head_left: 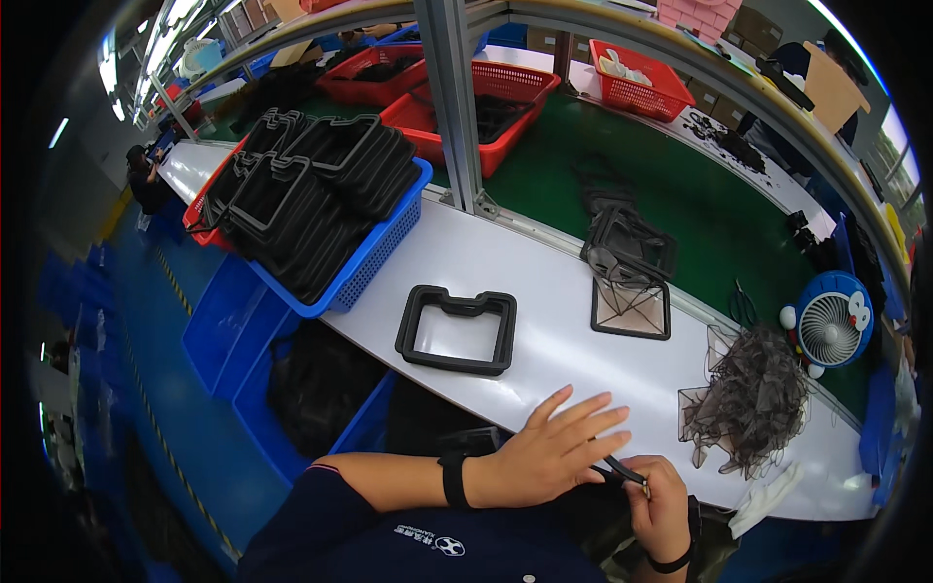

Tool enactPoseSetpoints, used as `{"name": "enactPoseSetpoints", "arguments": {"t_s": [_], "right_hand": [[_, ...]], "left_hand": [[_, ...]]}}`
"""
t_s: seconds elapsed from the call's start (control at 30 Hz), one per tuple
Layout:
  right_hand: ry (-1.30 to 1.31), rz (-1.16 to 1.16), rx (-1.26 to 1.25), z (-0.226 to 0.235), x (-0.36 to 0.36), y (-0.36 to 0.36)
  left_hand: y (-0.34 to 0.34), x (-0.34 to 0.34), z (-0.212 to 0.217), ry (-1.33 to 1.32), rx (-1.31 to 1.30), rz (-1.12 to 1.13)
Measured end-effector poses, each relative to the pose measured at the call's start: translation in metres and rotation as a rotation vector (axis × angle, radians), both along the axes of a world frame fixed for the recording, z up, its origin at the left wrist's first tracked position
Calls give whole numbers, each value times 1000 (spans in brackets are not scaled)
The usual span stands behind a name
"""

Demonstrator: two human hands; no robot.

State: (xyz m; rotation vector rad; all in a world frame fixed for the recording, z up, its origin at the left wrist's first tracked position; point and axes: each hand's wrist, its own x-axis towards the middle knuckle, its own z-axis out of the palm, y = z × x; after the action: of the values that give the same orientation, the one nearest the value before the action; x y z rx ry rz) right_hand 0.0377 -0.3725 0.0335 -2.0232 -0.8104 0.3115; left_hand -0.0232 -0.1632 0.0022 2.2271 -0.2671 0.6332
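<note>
Black strip (625, 472) pinched in your right hand (663, 507)
It runs from your right fingertips toward your left hand (554, 453), whose fingers spread wide; contact there is unclear.

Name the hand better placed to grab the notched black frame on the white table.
Probably the left hand: it is open and nearer the frame, while the right hand grips a thin black strip.

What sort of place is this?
Probably a factory assembly line: a blue basket piled with matching black frames, more parts in red baskets, and a long green surface, likely a conveyor, beside the white worktable.
</note>
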Motion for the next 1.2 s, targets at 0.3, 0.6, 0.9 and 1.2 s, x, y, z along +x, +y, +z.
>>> {"name": "enactPoseSetpoints", "arguments": {"t_s": [0.3,0.6,0.9,1.2], "right_hand": [[-142,199,-60,-7,9,-3],[-105,223,-141,11,8,6],[-187,-121,-100,-26,43,-23],[-209,-650,195,-73,46,-18]], "left_hand": [[34,-11,1,62,-547,-97],[8,0,-10,-19,212,-160],[27,1,-37,851,-1180,-251],[50,-3,-65,973,-1508,-150]]}}
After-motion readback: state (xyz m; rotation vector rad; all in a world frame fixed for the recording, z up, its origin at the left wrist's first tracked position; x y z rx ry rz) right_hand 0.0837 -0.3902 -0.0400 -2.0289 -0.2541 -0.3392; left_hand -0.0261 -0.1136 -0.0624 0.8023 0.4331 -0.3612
